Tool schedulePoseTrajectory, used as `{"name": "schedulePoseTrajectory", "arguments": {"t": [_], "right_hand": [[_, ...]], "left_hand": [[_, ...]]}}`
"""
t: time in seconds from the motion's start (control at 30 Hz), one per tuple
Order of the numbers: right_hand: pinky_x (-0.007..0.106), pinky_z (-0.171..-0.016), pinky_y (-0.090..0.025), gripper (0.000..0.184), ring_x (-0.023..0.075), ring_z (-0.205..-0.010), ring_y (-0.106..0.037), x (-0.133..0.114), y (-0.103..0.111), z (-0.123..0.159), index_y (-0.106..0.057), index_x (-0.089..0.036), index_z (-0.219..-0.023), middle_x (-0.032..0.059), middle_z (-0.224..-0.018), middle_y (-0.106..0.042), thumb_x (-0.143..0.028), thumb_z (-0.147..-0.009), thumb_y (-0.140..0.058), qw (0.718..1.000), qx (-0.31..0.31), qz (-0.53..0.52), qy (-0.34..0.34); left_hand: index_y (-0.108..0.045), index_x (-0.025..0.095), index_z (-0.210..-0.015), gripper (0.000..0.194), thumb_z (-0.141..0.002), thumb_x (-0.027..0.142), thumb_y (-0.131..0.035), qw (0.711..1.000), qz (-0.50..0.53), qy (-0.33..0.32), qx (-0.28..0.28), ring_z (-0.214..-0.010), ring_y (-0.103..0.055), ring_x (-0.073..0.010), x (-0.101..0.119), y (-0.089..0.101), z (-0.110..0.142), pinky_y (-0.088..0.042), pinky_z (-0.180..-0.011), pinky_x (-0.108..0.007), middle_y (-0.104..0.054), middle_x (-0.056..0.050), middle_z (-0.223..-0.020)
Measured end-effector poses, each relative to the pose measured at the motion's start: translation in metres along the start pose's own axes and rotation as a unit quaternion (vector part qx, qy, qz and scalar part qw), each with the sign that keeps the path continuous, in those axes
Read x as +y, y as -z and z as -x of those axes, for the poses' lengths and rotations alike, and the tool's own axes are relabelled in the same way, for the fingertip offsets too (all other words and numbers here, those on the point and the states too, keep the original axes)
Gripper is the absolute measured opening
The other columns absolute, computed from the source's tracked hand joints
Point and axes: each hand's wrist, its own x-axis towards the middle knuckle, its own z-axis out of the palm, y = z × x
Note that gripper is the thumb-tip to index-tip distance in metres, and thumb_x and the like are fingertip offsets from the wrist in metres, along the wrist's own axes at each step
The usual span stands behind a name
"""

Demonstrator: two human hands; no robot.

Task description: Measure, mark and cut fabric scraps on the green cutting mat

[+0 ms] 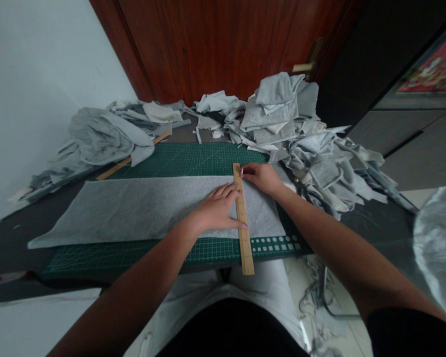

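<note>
A long strip of grey fabric (134, 208) lies flat across a green cutting mat (186, 158). A wooden ruler (243, 223) lies across the strip near its right end, running from the far side to past the mat's near edge. My left hand (215, 210) rests flat on the fabric, fingers spread and pressing the ruler's left edge. My right hand (262, 177) is at the ruler's far end with fingers pinched together; what it holds is too small to name.
A heap of grey fabric offcuts (301, 134) is piled at the back right, and bunched grey cloth (100, 136) lies back left over a second wooden ruler (134, 156). A brown door (215, 44) stands behind. A clear plastic bag (438, 243) is at the right.
</note>
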Motion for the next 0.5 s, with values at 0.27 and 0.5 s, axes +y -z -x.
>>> {"name": "schedulePoseTrajectory", "arguments": {"t": [0.27,0.5], "right_hand": [[0.027,-0.08,-0.05,0.016,0.0203,-0.091,-0.074,0.001,-0.002,-0.01,-0.078,-0.019,-0.103,0.0052,-0.099,-0.08,-0.018,-0.087,-0.073,1.0,0.018,0.001,-0.003],[0.025,-0.07,-0.045,0.015,0.0169,-0.078,-0.069,-0.01,0.013,0.007,-0.075,-0.016,-0.095,0.0061,-0.088,-0.077,-0.03,-0.091,-0.07,0.996,0.084,0.011,-0.038]], "left_hand": [[-0.043,0.016,-0.149,0.098,-0.076,0.074,-0.073,1.0,-0.002,-0.003,0.001,-0.157,-0.023,-0.0353,0.0,0.001,0.001,-0.022,-0.129,-0.047,-0.031,-0.017,-0.168],[-0.042,0.015,-0.151,0.1,-0.076,0.074,-0.072,1.0,-0.002,0.007,-0.004,-0.158,-0.023,-0.035,0.001,0.003,0.0,-0.021,-0.129,-0.046,-0.029,-0.017,-0.169]]}}
